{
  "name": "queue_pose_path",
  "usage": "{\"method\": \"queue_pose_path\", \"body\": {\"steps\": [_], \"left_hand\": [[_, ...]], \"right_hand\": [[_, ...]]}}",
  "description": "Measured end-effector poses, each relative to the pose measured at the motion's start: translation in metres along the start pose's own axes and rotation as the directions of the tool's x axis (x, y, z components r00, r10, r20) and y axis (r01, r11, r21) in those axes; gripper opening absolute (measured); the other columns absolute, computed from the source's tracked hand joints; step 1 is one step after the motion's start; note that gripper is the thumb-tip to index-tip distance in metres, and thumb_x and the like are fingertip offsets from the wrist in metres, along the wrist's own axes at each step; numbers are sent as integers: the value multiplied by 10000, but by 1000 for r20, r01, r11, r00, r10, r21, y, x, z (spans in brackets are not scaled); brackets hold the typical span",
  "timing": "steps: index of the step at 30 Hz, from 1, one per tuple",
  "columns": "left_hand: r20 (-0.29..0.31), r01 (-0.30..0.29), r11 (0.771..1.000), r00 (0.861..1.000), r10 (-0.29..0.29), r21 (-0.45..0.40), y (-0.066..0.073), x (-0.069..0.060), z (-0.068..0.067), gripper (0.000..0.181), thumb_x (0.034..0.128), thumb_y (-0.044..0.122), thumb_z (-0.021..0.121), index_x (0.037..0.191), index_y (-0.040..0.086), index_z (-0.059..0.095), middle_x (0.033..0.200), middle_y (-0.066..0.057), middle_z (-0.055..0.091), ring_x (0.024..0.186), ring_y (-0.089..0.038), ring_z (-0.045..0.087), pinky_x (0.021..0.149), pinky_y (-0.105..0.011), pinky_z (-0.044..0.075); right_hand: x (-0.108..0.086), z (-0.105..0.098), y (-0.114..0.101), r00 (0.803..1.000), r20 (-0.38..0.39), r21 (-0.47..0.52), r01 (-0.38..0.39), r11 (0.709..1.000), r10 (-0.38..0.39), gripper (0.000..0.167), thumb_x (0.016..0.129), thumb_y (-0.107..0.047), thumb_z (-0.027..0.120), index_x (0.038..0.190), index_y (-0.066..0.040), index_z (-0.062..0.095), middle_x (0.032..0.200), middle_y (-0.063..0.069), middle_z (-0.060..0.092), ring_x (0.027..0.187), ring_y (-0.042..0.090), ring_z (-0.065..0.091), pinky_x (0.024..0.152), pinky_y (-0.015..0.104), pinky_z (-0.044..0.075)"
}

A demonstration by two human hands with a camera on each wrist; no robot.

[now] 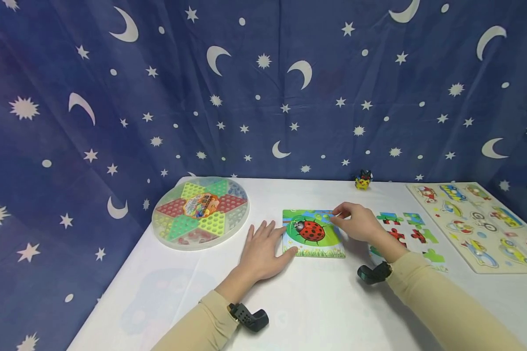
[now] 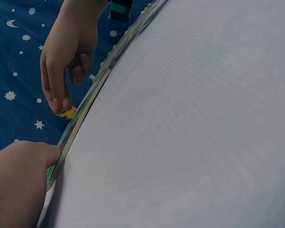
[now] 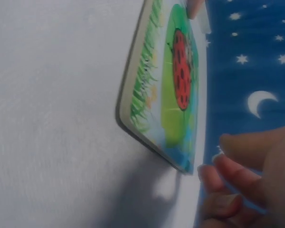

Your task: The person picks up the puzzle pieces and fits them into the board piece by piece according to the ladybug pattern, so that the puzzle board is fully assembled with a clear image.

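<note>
A square puzzle board (image 1: 313, 232) with a printed ladybug lies on the white table. My left hand (image 1: 263, 251) lies flat at its left side, fingers straight, with the index fingertip and thumb at the board's edge. Over the upper right corner of the board hovers my right hand (image 1: 355, 222), its fingers loosely bent. In the right wrist view nothing shows between the right thumb and fingers (image 3: 242, 178), which stand apart from the board. Several loose jigsaw pieces (image 1: 418, 236), green, blue and red, lie to the right, partly hidden by the right hand and forearm.
On the left lies a round Chinese checkers board (image 1: 224, 223) under a clear cover. A wooden picture board (image 1: 483, 226) with vehicle shapes lies at the far right. Near the back edge stands a small yellow and black figurine (image 1: 363, 180). Behind the table hangs a blue curtain (image 1: 254, 131).
</note>
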State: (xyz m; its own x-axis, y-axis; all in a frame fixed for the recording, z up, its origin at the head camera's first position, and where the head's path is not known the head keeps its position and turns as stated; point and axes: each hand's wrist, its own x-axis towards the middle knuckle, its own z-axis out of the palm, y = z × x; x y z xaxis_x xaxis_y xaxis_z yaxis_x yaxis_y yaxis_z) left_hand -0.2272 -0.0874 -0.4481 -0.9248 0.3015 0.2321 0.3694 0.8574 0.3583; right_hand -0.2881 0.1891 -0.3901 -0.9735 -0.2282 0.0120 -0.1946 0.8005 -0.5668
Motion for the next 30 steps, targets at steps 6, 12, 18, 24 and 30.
{"method": "queue_pose_path", "body": {"steps": [6, 12, 18, 24, 30], "left_hand": [[-16, -12, 1000, 1000, 12, -9, -1, 0, 0, 667, 960, 600, 549, 1462, 162, 572, 1565, -159, 449, 1489, -376, 319, 1218, -600, 121], [-19, -7, 1000, 1000, 7, -12, -2, 1, 2, 672, 939, 594, 573, 1461, 171, 576, 1563, -153, 453, 1490, -370, 319, 1219, -595, 118], [-30, -7, 1000, 1000, 6, -16, -2, 1, 1, 665, 923, 588, 591, 1443, 174, 593, 1557, -152, 462, 1485, -370, 329, 1218, -595, 126], [-25, -3, 1000, 1000, 2, -27, -2, 0, -1, 661, 916, 585, 596, 1434, 174, 599, 1555, -151, 464, 1486, -371, 327, 1217, -594, 125], [-23, -3, 1000, 1000, 2, -25, -2, 0, 1, 662, 910, 588, 599, 1431, 180, 603, 1553, -140, 470, 1485, -367, 329, 1217, -594, 124]], "right_hand": [[-3, -6, 6, 1000, -16, 11, -18, 1000, 18, 332, 1004, -329, 651, 1221, -79, 682, 1114, 120, 702, 1013, 327, 638, 815, 488, 508], [-7, -12, 15, 999, -27, 33, -25, 999, 26, 328, 1015, -322, 638, 1228, -74, 673, 1134, 133, 692, 980, 299, 641, 775, 451, 514], [-8, -16, 24, 998, -48, 48, -39, 998, 41, 325, 1016, -314, 634, 1216, -60, 671, 1123, 145, 689, 987, 316, 638, 771, 447, 515], [-10, -20, 31, 998, -43, 54, -51, 997, 53, 331, 1021, -313, 629, 1216, -48, 666, 1127, 153, 686, 1021, 340, 629, 781, 459, 515], [-13, -26, 38, 994, -54, 68, -87, 994, 90, 342, 1019, -316, 628, 1225, -44, 660, 1155, 171, 668, 1020, 332, 606, 781, 417, 496]]}}
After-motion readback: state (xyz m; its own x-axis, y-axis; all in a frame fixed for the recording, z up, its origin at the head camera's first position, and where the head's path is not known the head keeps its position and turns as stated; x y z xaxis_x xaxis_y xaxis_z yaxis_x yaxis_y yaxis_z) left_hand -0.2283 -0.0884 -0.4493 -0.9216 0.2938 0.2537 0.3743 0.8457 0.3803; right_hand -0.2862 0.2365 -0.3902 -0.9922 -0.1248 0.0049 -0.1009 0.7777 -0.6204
